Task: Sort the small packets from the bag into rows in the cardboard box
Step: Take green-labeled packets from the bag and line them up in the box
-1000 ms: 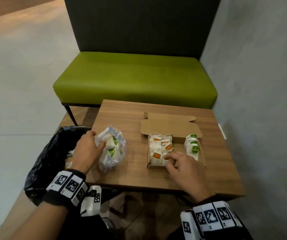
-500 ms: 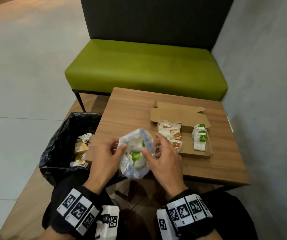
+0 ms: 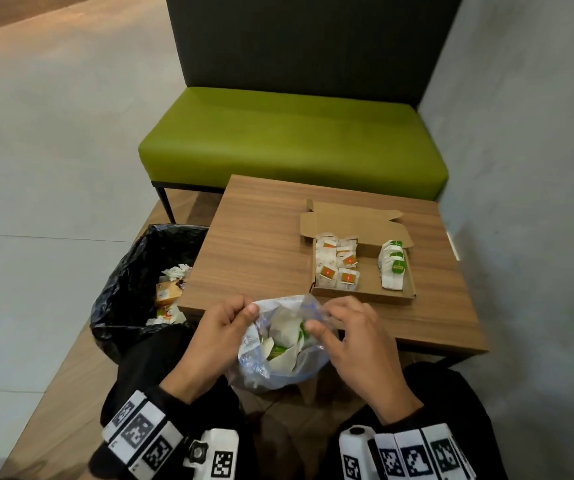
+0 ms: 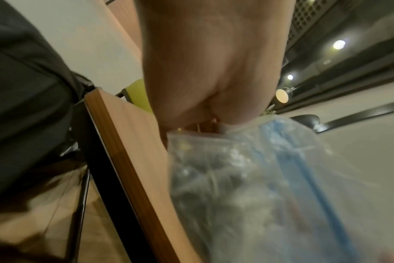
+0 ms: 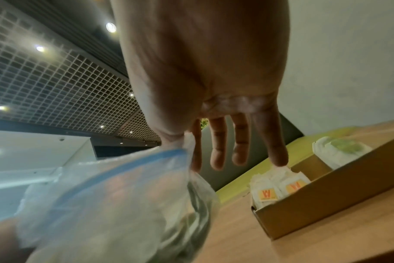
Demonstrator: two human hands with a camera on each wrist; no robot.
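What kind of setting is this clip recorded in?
Probably a lounge or waiting corner of an office or public building, not a home: a green bench with a dark high back against a bare grey wall, a low wooden table, and a grid ceiling with recessed spotlights.

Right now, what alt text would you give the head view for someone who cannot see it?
Both hands hold open a clear plastic bag of small packets at the near edge of a wooden table: left hand, right hand. Behind it, an open cardboard box holds orange-marked packets left, green-marked packets right.
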